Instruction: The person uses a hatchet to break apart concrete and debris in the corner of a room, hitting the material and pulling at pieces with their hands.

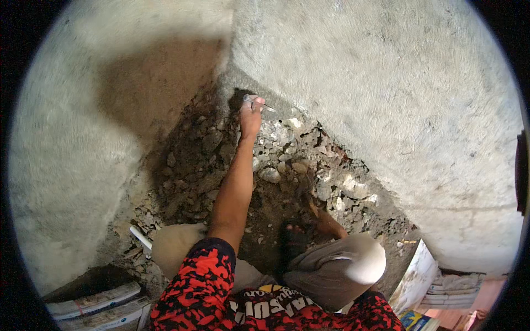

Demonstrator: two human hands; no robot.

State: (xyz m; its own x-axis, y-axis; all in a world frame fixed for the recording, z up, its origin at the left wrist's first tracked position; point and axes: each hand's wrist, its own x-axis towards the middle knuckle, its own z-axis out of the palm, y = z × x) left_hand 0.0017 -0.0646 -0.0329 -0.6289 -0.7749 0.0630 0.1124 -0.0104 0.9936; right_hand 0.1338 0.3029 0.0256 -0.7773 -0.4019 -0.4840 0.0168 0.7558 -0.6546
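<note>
My left hand (251, 117) is stretched out to the corner where two plastered walls meet. Its fingers are closed around a small metal-looking hand tool (269, 108), possibly a trowel, mostly hidden by the fingers. The tool is at a darker grey patch of mortar (273, 97) low in the corner, just above broken rubble (271, 174). Beyond my bent right knee, my right hand (316, 207) reaches down to the stones and soil. It is blurred, and its fingers and anything in them cannot be made out.
Rough plastered walls (385, 91) close in from both sides. My sandalled foot (295, 238) rests on the soil between my knees. A white pipe-like piece (140, 238) lies by the left knee. Stacked sacks or packets (97, 304) are at lower left, a pale board (414, 277) at lower right.
</note>
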